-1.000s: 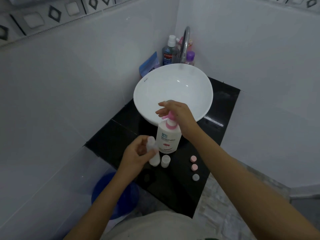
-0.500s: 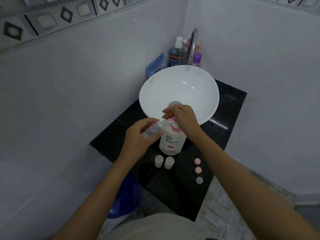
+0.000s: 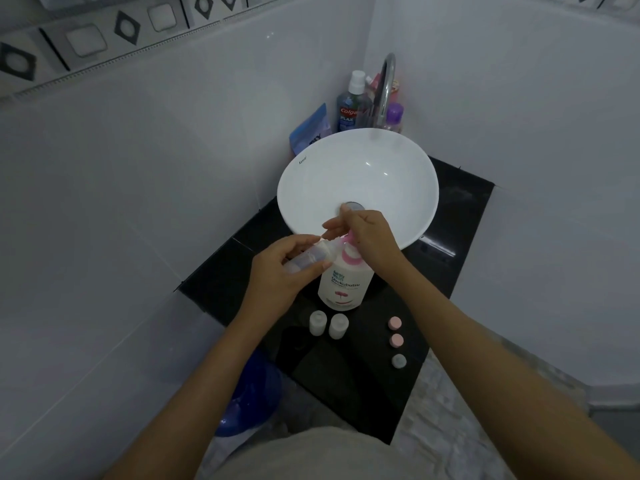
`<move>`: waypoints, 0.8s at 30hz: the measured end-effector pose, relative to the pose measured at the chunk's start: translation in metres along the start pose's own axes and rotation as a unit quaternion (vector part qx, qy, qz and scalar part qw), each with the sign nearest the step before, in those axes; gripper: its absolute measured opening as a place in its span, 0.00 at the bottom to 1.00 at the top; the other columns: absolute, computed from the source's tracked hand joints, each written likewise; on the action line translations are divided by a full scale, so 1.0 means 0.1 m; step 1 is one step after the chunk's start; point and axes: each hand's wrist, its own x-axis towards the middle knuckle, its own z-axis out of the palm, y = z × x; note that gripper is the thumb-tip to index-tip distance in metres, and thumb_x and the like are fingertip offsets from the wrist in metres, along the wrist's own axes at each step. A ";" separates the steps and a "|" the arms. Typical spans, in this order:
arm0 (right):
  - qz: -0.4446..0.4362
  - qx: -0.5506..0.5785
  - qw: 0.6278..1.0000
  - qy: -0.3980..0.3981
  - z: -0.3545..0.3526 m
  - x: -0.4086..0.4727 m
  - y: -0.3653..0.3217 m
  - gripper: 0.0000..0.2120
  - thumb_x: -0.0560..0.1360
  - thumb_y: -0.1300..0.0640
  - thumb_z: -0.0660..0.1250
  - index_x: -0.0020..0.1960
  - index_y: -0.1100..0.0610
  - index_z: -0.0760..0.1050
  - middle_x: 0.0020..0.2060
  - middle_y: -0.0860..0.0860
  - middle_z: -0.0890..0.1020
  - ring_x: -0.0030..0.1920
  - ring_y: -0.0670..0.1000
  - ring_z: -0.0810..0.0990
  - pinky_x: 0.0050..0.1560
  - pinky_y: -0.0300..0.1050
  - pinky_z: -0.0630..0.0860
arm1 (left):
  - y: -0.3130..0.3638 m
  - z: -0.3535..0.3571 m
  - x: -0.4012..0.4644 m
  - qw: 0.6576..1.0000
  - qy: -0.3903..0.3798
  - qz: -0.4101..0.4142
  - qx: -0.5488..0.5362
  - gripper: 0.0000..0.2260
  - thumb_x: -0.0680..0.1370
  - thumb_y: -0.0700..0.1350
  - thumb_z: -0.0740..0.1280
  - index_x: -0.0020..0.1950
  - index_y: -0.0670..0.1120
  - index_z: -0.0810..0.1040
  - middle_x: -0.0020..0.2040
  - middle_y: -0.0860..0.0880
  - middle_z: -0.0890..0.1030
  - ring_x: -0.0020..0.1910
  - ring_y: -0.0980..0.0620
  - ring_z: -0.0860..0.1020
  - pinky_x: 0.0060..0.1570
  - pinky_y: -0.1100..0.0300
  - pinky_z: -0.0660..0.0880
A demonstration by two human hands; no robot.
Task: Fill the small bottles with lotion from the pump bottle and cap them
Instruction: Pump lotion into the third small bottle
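White, pink and black at my basin

My pump bottle (image 3: 345, 282) is white with a pink collar and pink flower print; two small bottles (image 3: 327, 324) are white; the caps (image 3: 396, 340) are two pink, one grey-green. The counter (image 3: 460, 233) is glossy black, the basin (image 3: 356, 161) white, the wall border (image 3: 104, 36) grey diamonds and squares.

White tiled walls (image 3: 138, 202) corner a black counter (image 3: 460, 216) bearing a white basin (image 3: 311, 188).
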 end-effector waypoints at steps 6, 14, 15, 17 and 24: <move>0.009 -0.037 0.999 0.021 0.05 0.02 0.10 0.23 0.82 0.54 0.51 0.48 0.64 0.82 0.42 0.59 0.85 0.46 0.53 0.81 0.44 0.40 0.71 | -0.01 0.03 0.03 1.000 -0.018 -0.019 -0.010 0.14 0.71 0.43 0.74 0.55 0.48 0.80 0.51 0.51 0.82 0.50 0.60 0.79 0.48 0.70 0.75; 0.015 -0.025 0.997 -0.067 -0.08 0.00 -0.03 0.19 0.80 0.55 0.55 0.51 0.64 0.82 0.46 0.56 0.85 0.49 0.50 0.82 0.50 0.37 0.75 | 0.04 0.02 0.05 0.999 -0.022 -0.016 -0.028 0.13 0.71 0.42 0.73 0.55 0.48 0.81 0.51 0.51 0.82 0.50 0.62 0.79 0.47 0.72 0.75; 0.010 -0.019 0.998 -0.067 -0.09 0.00 -0.05 0.19 0.80 0.55 0.55 0.51 0.64 0.81 0.47 0.56 0.84 0.50 0.50 0.82 0.51 0.37 0.75 | 0.05 0.01 0.04 0.999 -0.021 -0.012 -0.031 0.13 0.71 0.42 0.73 0.55 0.48 0.81 0.50 0.52 0.82 0.50 0.63 0.79 0.46 0.73 0.74; -0.006 -0.016 0.999 -0.048 -0.07 0.00 -0.04 0.19 0.81 0.56 0.55 0.50 0.65 0.81 0.45 0.57 0.84 0.47 0.49 0.82 0.50 0.37 0.75 | 0.06 0.01 0.05 0.999 -0.019 -0.009 -0.037 0.13 0.71 0.42 0.73 0.55 0.48 0.80 0.50 0.52 0.82 0.49 0.63 0.79 0.45 0.73 0.74; 0.019 -0.027 0.999 -0.023 0.02 -0.01 0.13 0.21 0.81 0.55 0.52 0.48 0.64 0.81 0.39 0.54 0.84 0.45 0.52 0.81 0.44 0.42 0.75 | -0.01 0.06 0.05 0.999 -0.025 -0.032 -0.034 0.13 0.70 0.42 0.74 0.54 0.48 0.81 0.50 0.49 0.82 0.50 0.61 0.79 0.48 0.70 0.76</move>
